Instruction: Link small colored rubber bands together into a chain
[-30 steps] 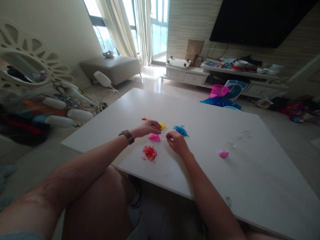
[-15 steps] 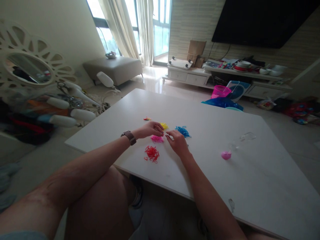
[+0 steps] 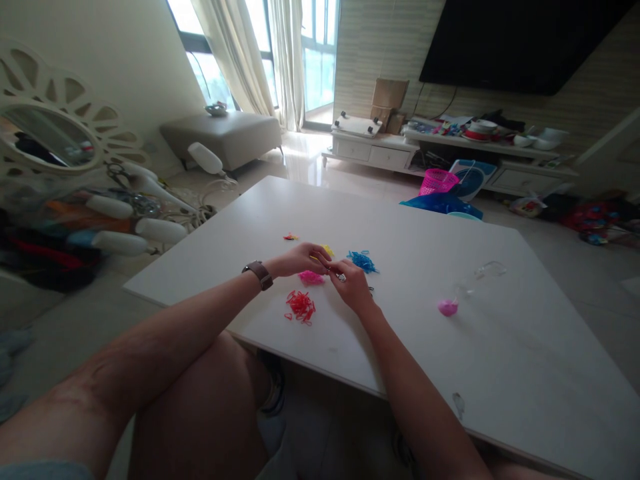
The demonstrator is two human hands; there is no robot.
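Note:
Above the middle of the white table, my left hand and my right hand meet at the fingertips. Both are closed in a pinch, and whatever lies between them is too small to name. Around them are small piles of coloured rubber bands: a yellow pile partly behind my left hand, a pink pile just under it, and a blue pile beyond my right hand. Nearer to me lies a red pile. A few mixed bands sit farther back.
On the right of the white table are a pink object and a clear plastic piece. Another small clear piece lies by the near edge. A pink basket stands on the floor past the table.
My fingertips have come together, with the right hand moving slightly left to touch the left. The whole view has shifted a little; the piles look unchanged.

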